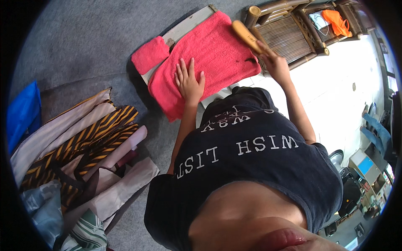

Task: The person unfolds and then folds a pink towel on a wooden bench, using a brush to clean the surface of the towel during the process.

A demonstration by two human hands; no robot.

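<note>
A pink-red terry towel [207, 59] is spread over a flat board [191, 23] with pale, worn edges. My left hand [190, 83] lies palm down on the towel, fingers apart. In my right hand [274, 64] is the handle of a wooden brush [246, 35], held over the towel's right edge; any bristles on its underside are hidden. Near the towel's right corner is a dark mark or hole [250, 60]. A smaller folded pink-red cloth [150, 55] rests at the board's left end.
Striped and plain fabrics [91, 147] lie heaped at left on a grey surface [78, 40], beside a blue bag [23, 116]. A bamboo bench [284, 36] stands at upper right, with an orange bag [336, 22] on its far seat. Another person's legs [375, 128] show at far right.
</note>
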